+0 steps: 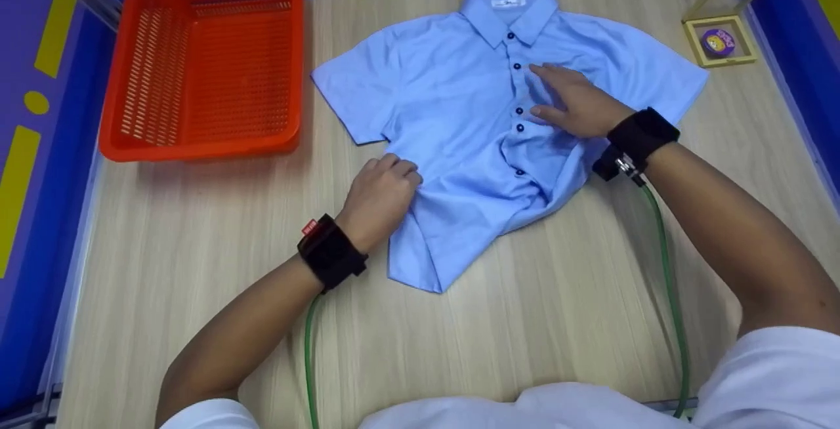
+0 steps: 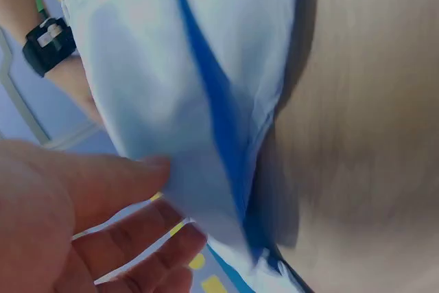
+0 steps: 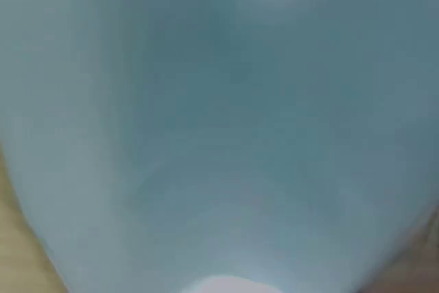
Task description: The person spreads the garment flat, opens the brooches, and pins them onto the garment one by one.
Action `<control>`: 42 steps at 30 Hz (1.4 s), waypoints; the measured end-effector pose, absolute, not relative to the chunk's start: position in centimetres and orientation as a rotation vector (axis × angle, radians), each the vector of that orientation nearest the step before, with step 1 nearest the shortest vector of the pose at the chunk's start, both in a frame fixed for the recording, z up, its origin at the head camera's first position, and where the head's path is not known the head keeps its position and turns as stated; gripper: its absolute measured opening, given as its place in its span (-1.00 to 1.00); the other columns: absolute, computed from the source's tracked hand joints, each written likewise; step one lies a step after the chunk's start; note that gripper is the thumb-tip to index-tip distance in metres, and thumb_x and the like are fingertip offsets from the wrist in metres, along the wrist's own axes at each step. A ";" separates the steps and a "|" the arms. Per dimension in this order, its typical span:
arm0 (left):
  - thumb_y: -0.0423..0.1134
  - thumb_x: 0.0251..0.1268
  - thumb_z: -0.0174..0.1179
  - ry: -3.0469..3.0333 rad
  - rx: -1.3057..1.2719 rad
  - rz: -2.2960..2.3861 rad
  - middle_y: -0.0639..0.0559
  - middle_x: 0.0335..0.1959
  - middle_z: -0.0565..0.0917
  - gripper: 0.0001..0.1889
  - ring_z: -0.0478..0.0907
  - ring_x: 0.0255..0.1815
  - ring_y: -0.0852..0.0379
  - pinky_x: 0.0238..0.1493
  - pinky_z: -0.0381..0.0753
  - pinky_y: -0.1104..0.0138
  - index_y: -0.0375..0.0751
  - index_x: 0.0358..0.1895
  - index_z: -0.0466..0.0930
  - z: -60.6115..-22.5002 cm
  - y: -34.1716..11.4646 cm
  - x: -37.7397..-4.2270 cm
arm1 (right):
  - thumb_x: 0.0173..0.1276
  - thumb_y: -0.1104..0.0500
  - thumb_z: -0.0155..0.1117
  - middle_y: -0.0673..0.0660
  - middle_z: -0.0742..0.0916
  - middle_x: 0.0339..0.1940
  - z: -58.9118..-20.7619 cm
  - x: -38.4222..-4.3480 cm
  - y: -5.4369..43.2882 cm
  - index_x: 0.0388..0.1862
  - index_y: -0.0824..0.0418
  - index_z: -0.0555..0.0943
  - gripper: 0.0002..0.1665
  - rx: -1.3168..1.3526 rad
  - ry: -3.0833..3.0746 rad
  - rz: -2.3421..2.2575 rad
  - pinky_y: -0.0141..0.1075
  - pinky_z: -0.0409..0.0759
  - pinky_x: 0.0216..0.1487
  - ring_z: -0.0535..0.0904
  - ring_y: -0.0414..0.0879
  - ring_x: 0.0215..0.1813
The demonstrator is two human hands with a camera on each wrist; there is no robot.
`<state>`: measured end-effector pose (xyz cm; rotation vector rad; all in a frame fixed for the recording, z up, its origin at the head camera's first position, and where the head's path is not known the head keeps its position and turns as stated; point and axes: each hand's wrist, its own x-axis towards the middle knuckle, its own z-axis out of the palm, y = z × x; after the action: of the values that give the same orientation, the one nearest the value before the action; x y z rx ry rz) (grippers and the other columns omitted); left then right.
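Note:
A light blue short-sleeved shirt (image 1: 453,88) lies front side up, its collar at the far side and dark buttons down the middle. Its lower part is bunched and folded over on the right. My left hand (image 1: 384,196) pinches the shirt's left side edge below the sleeve; in the left wrist view the thumb lies on the cloth (image 2: 151,87). With fingers extended, my right hand (image 1: 581,101) is over the shirt's front, right beside the button row. Blurred blue cloth (image 3: 219,114) fills most of the right wrist view, which hides the right fingers.
An orange plastic basket (image 1: 197,151) stands at the far left of the wooden table (image 1: 525,324). At the far right is a small yellow frame-like box (image 1: 728,60) with its lid raised and a purple round item (image 1: 717,42) inside. Green cables (image 1: 666,271) trail from both wristbands.

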<state>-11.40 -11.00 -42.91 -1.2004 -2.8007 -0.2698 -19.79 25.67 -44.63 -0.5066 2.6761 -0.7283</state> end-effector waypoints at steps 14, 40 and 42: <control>-0.04 0.31 0.34 -2.765 -1.538 -0.216 -0.02 -0.18 0.68 -0.74 0.56 -0.10 0.00 -0.15 0.48 0.20 -0.18 -0.17 0.71 -44.2 -6.5 -10.5 | 0.14 0.02 0.60 -0.03 0.74 -0.27 -42.9 -9.2 21.7 -0.19 0.16 0.74 -0.66 -1.146 2.552 -0.795 -0.23 0.61 -0.15 0.63 -0.21 -0.21; -0.26 0.21 0.40 -2.867 -1.340 -0.367 -0.03 -0.32 0.74 -0.91 0.58 -0.22 -0.06 -0.23 0.47 0.14 -0.20 -0.29 0.77 -44.1 -12.0 -13.4 | 0.03 0.33 0.61 -0.22 0.69 -0.31 -43.8 -6.8 29.1 -0.37 -0.04 0.73 -0.69 -1.076 2.609 -0.871 -0.49 0.42 -0.05 0.56 -0.26 -0.16; -0.26 0.21 0.40 -2.885 -1.337 -0.362 -0.02 -0.33 0.74 -0.91 0.57 -0.23 -0.06 -0.25 0.46 0.13 -0.19 -0.30 0.77 -44.2 -12.3 -13.5 | -0.02 0.35 0.63 -0.21 0.69 -0.31 -43.9 -6.8 29.9 -0.38 -0.03 0.72 -0.67 -1.087 2.637 -0.870 -0.52 0.41 -0.03 0.57 -0.26 -0.14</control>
<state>-13.53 -12.34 -44.15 -1.3368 -2.8848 -0.3623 -6.77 29.87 -43.86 -1.0874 2.6366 -0.8697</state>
